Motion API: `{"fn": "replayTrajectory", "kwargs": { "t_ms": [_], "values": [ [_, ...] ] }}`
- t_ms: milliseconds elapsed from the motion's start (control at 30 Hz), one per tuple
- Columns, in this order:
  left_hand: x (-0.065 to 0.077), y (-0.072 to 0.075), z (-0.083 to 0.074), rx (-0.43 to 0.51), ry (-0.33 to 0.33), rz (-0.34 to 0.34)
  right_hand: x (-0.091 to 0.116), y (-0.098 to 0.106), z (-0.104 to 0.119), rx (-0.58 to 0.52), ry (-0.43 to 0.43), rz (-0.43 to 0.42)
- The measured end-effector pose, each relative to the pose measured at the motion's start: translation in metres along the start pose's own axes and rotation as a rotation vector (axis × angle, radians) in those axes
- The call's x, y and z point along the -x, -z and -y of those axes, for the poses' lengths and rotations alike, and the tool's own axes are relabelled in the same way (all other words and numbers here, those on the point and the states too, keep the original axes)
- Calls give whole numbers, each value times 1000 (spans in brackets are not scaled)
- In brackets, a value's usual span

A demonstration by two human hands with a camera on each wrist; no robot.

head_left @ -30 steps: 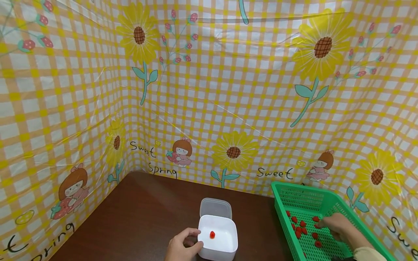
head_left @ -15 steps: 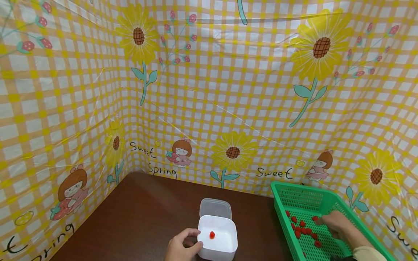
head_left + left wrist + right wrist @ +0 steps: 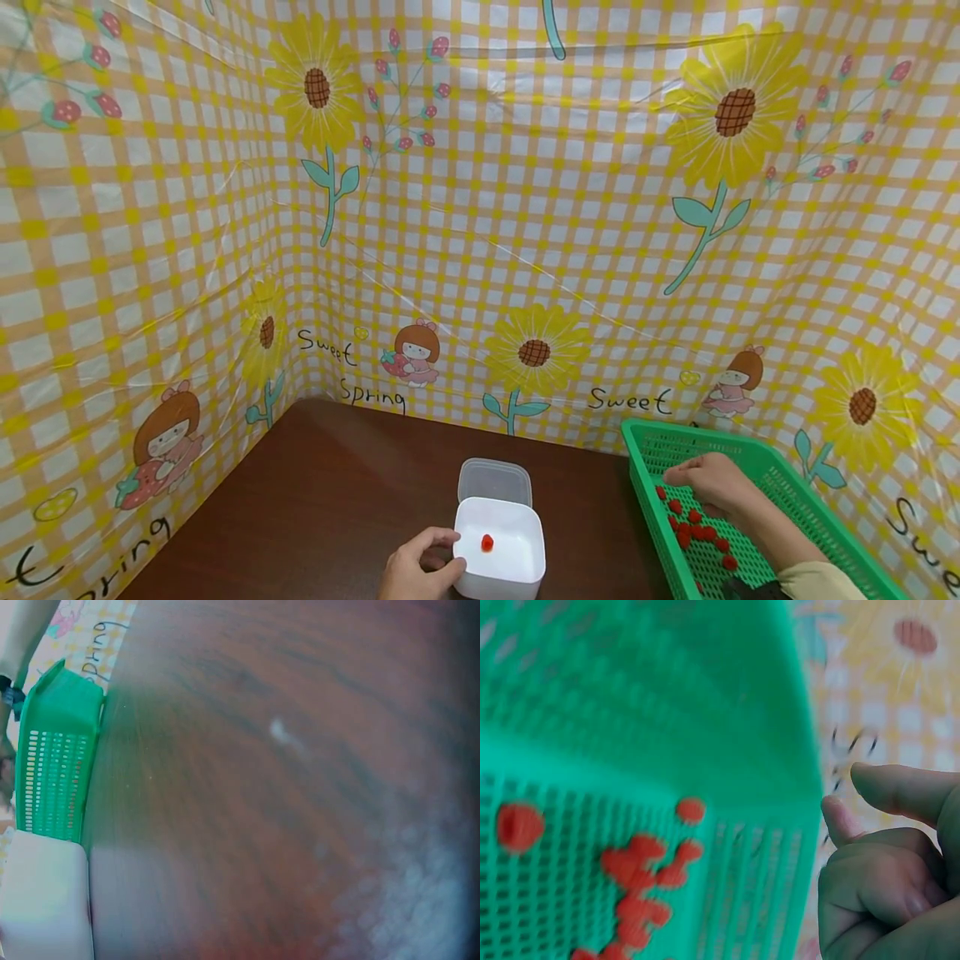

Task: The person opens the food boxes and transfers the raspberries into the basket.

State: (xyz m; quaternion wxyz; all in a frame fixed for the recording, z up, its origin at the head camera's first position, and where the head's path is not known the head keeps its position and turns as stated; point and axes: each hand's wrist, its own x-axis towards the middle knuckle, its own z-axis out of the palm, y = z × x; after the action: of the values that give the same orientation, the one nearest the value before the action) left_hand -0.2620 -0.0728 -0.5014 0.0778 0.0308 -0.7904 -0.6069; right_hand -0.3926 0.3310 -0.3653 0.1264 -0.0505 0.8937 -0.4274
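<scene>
A white plastic box (image 3: 517, 537) stands on the table with one small red raspberry-like piece (image 3: 487, 543) inside. My left hand (image 3: 420, 562) holds the box at its left side, fingertips at the rim and thumb against the outer wall. My right hand (image 3: 708, 483) is over the left part of the green basket (image 3: 772, 460), above several more red berry-like pieces (image 3: 634, 862). In the right wrist view its fingers (image 3: 877, 885) are curled and the thumb stands slightly apart. I cannot tell whether it holds a piece.
Behind the box lies a clear plastic lid (image 3: 495, 482), partly covered by the box. The basket's perforated walls rise around the pieces on the right. A sunflower-print checked cloth (image 3: 465, 250) walls in the dark brown table (image 3: 337, 483) at the back and sides.
My right hand has moved left and up over the basket. One red piece now lies farther left, near the cluster, than a second ago. The left hand and box stay put.
</scene>
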Motion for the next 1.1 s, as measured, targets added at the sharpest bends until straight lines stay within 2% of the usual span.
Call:
{"fn": "replayTrajectory", "kwargs": {
  "t_ms": [200, 500, 700, 1100],
  "values": [
    [0, 0, 0, -8, -2, -9, 0, -27, 29, -25, 29, 29],
    [-2, 0, 1, -1, -2, 2, 1, -72, 59, -90, 71, 90],
    [-1, 0, 1, -5, -21, 4, -1, -102, 66, -140, 117, 141],
    [-2, 1, 0, 2, -22, 3, -10, -148, 72, -166, 126, 193]
  ]
}}
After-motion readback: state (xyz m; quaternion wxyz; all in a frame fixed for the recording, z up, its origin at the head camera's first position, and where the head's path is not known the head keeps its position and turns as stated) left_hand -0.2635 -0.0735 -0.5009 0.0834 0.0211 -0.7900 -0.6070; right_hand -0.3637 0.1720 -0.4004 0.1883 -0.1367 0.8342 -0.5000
